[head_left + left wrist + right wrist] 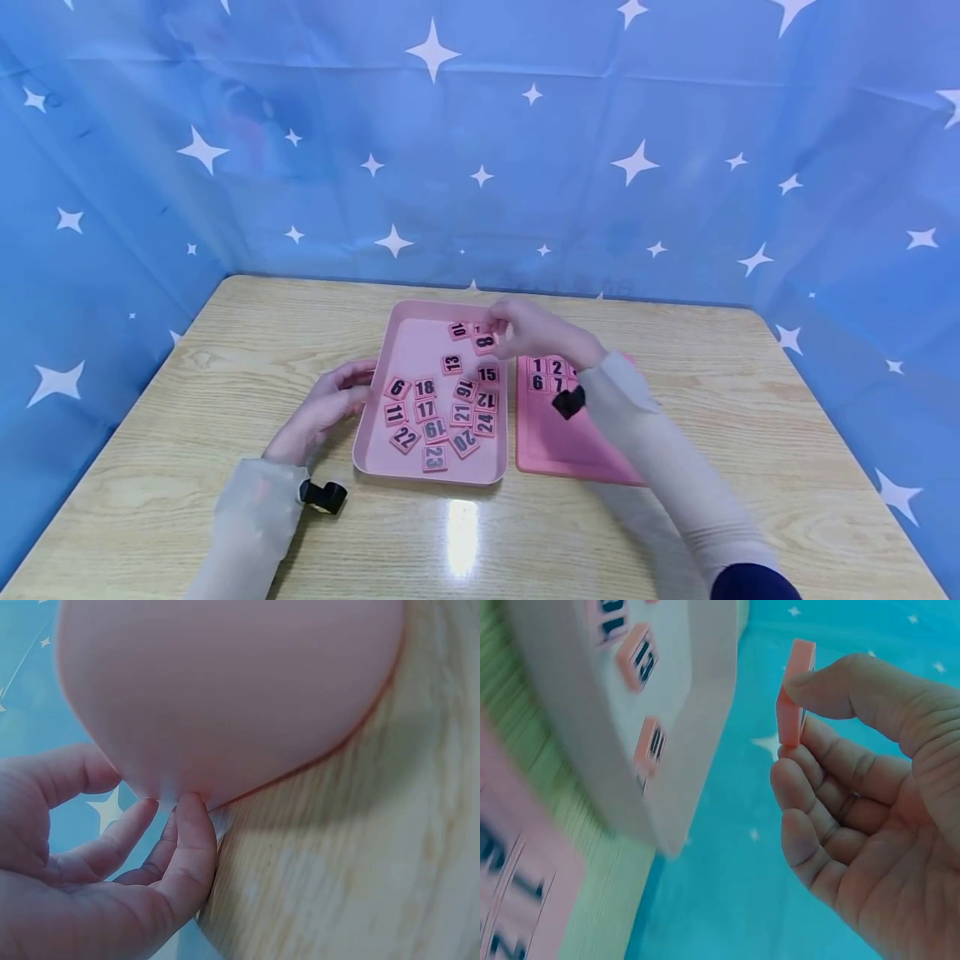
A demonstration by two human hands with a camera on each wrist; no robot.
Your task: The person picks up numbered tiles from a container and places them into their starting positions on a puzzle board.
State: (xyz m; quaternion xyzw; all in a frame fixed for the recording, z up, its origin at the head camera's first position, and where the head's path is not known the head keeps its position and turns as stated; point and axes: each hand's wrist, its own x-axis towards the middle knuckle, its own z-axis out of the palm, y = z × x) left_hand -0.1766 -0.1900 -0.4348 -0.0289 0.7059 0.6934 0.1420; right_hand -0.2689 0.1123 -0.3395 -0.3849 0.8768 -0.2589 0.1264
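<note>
My right hand [521,329] is over the upper right part of a light pink tray [405,312]. Its thumb and fingers pinch a number tile [796,694], which reads 8 in the head view and stands edge-on in the right wrist view. At the tray's left side is my left hand [333,404], its bent fingers and thumb holding the edge; the left wrist view shows fingertips against the pale wall. Number tiles [425,408] lie scattered inside the tray at various angles. To the right, a darker pink board [551,437] carries tiles 1, 2, 6 and 7, partly hidden by the right forearm.
The tray and board lie close side by side on a wooden table [247,367]. A blue curtain [525,208] with white stars hangs behind and at both sides. Both wrists bear small black cameras [324,497].
</note>
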